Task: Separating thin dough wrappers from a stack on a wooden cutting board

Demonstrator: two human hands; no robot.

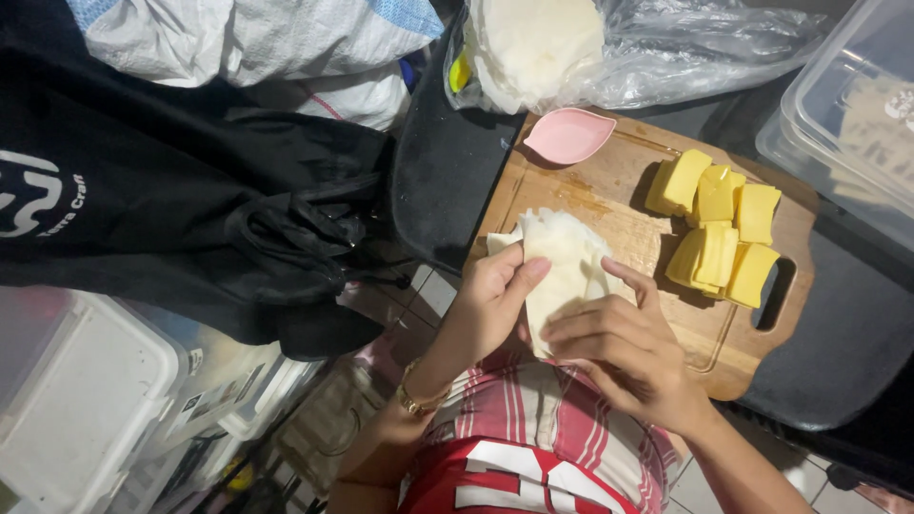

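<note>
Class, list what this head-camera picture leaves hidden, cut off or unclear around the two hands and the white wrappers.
- Wrapper stack: lower part hidden by left hand and right hand; sheet count unclear.
- Clear container: cut off by right edge.
- Plastic bag: top cut off.

So the thin, pale white, slightly see-through pastry wrapper sheet (564, 271) is held up just above the near edge of the wooden board, pinched from both sides. It's roughly square but bent and partly folded (upper edge curls over, a small corner pokes out at 9 o'clock). Its lower end, toward 6 o'clock, is hidden behind fingers.
</note>
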